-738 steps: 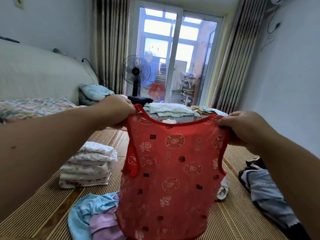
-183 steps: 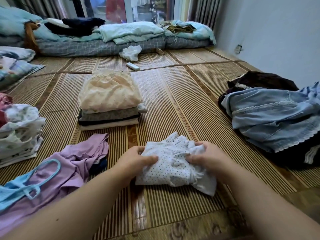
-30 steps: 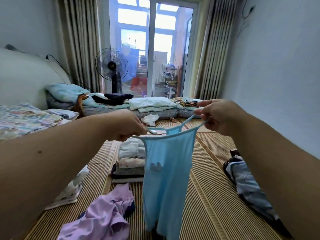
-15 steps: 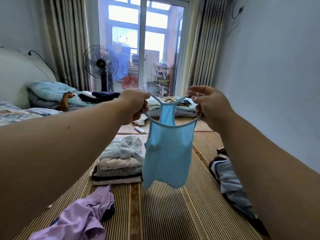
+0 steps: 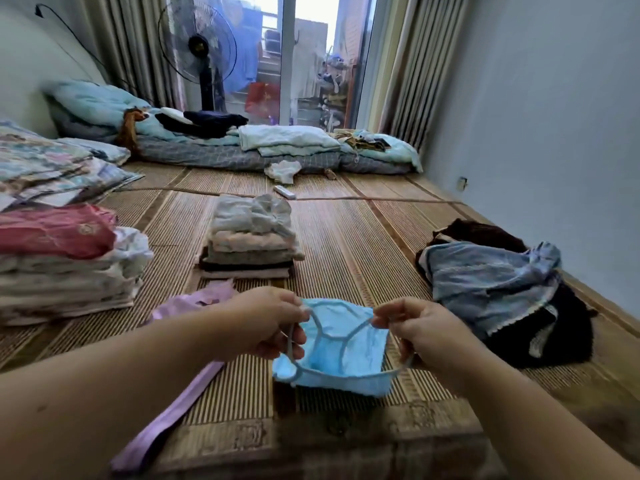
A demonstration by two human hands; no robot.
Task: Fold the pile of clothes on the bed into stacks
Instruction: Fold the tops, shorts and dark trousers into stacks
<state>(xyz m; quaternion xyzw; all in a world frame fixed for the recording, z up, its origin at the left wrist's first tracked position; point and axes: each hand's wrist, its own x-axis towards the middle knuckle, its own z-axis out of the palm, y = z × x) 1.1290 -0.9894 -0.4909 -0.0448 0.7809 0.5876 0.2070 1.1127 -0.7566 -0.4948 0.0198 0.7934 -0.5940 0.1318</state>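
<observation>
No text, label, brand or number readable anywhere in the frame, pale round motif on the red folded garment [image 5: 59, 233] at middle left, too blurred to tell as writing

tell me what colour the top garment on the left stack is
Red with a pale printed motif, seen in the head view.

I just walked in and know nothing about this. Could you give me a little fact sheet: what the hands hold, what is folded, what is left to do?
Activity: folding clothes on a woven mat
Left hand: pinches one strap of the light blue strappy top
Right hand: pinches the other strap
Top's place: low over the mat, right in front of the person
Folded: middle stack; left stack with a red garment on top
Unfolded: purple garment beside the left hand; blue and dark heap on the right
Background: standing fan
</observation>
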